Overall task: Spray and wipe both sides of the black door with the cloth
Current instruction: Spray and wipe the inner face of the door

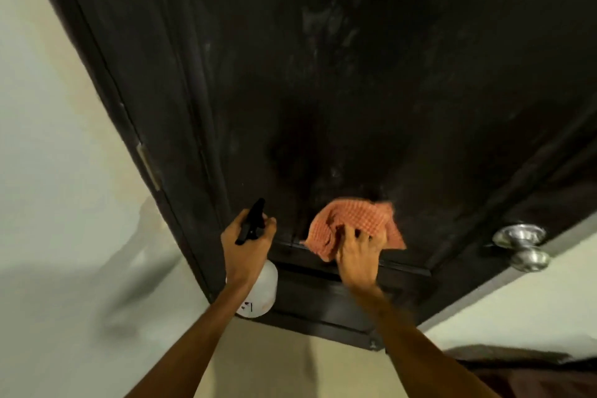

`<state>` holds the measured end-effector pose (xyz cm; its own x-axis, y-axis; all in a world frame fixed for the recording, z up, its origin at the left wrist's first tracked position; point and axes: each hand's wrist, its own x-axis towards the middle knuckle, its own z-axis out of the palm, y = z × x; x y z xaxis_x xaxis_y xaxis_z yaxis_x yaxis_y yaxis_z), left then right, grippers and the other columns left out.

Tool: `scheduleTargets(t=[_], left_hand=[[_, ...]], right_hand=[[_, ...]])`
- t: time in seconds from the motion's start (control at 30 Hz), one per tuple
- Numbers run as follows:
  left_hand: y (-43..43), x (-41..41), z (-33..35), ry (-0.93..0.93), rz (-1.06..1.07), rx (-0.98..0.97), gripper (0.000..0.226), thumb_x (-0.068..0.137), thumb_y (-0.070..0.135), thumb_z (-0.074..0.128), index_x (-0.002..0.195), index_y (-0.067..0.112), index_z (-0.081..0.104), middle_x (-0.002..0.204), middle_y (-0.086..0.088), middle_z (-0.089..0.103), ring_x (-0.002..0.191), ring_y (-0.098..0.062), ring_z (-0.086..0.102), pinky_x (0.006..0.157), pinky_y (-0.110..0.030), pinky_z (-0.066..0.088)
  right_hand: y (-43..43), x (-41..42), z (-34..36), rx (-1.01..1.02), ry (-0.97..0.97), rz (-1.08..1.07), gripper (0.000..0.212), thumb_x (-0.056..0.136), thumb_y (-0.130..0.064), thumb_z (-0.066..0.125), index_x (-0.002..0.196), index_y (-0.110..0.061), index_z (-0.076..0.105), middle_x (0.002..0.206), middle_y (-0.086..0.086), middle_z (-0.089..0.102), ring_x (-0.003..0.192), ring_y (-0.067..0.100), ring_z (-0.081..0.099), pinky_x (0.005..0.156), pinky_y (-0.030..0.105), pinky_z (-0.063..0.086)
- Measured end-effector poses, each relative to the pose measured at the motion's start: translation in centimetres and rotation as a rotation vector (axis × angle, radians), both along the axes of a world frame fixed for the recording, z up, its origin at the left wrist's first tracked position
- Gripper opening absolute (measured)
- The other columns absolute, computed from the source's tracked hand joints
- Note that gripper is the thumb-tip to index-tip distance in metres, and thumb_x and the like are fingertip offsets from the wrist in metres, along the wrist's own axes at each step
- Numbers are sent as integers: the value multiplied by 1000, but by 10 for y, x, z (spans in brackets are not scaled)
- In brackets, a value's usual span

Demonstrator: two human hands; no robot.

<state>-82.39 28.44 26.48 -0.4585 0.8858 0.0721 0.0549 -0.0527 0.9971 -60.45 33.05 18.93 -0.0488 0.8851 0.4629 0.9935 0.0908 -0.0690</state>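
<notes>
The black door (pixel 339 74) fills most of the view, with pale smears on its upper panel. My left hand (pixel 240 242) grips the black trigger head of a white spray bottle (pixel 261 291), held close to the door's lower left part. My right hand (pixel 357 252) holds an orange checked cloth (pixel 352 220) bunched against the door's lower panel, just right of the bottle.
A silver door knob (pixel 523 244) sticks out at the door's right edge. A hinge (pixel 148 166) shows on the black frame at the left. Pale wall (pixel 48 107) lies to the left and pale floor (pixel 284 365) below the door.
</notes>
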Motion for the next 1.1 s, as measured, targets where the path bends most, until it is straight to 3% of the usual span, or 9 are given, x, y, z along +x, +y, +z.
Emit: scheduleTargets(t=[0.07, 0.2, 0.33, 0.5, 0.63, 0.73, 0.83, 1.0, 1.1], left_hand=[[-1, 11, 0, 12, -35, -2, 26, 90, 10, 80, 86, 34, 70, 72, 7, 70, 64, -20, 63, 69, -49, 57], [-1, 35, 13, 34, -104, 9, 33, 90, 9, 80, 82, 40, 71, 75, 10, 71, 66, -20, 64, 73, -50, 58], [-4, 46, 18, 34, -118, 18, 34, 91, 6, 78, 87, 38, 68, 78, 17, 72, 77, -14, 68, 79, -43, 59], [-13, 66, 25, 82, -174, 37, 39, 91, 2, 76, 92, 39, 64, 76, 28, 71, 76, 5, 68, 76, -17, 55], [-3, 77, 29, 101, -200, 25, 32, 91, 8, 79, 84, 38, 69, 77, 15, 72, 65, -16, 62, 78, -53, 58], [-3, 84, 29, 86, -203, 5, 45, 91, 8, 78, 80, 51, 72, 76, 17, 71, 67, -18, 60, 79, -50, 56], [-7, 95, 23, 93, -243, -1, 40, 91, 7, 78, 81, 45, 71, 73, 19, 69, 67, -19, 60, 78, -51, 56], [-8, 118, 17, 88, -284, -1, 27, 90, 7, 79, 85, 33, 73, 76, 11, 72, 64, -14, 63, 74, -47, 58], [-6, 131, 22, 84, -313, 20, 20, 90, 6, 78, 87, 25, 72, 75, 10, 72, 63, -8, 63, 70, -36, 55]], right_hand=[[-14, -9, -8, -138, 250, -93, 84, 51, -4, 88, 122, -8, 43, 121, 35, 53, 110, 50, 48, 99, 62, 49], [-12, -25, 59, 181, 871, -65, 54, 80, 8, 68, 126, -8, 43, 140, 31, 32, 131, 42, 34, 115, 28, 22], [13, -33, 123, 394, 762, 212, 30, 95, -15, 68, 123, -15, 56, 137, 15, 35, 121, 29, 50, 95, 30, 48], [-5, -2, 45, 255, 612, 27, 29, 93, -15, 65, 120, -19, 57, 136, 14, 41, 111, 38, 56, 64, 47, 58], [-17, 14, 46, 255, 829, -210, 37, 84, -5, 64, 119, -15, 59, 141, 16, 42, 102, 43, 61, 71, 46, 54], [-5, 12, 94, 396, 827, -142, 36, 82, -1, 62, 114, -17, 64, 137, 8, 40, 101, 34, 62, 79, 52, 53], [0, 22, 102, 519, 824, 17, 29, 90, 4, 61, 116, -9, 64, 133, 10, 41, 109, 15, 56, 86, 31, 53], [-23, 57, 30, 334, 1422, -547, 56, 91, 9, 51, 146, 4, 40, 156, 30, 22, 142, 45, 33, 116, 34, 26], [-21, 65, 54, 282, 1410, -582, 62, 87, 1, 51, 147, 2, 36, 161, 25, 15, 144, 38, 31, 116, 42, 31]])
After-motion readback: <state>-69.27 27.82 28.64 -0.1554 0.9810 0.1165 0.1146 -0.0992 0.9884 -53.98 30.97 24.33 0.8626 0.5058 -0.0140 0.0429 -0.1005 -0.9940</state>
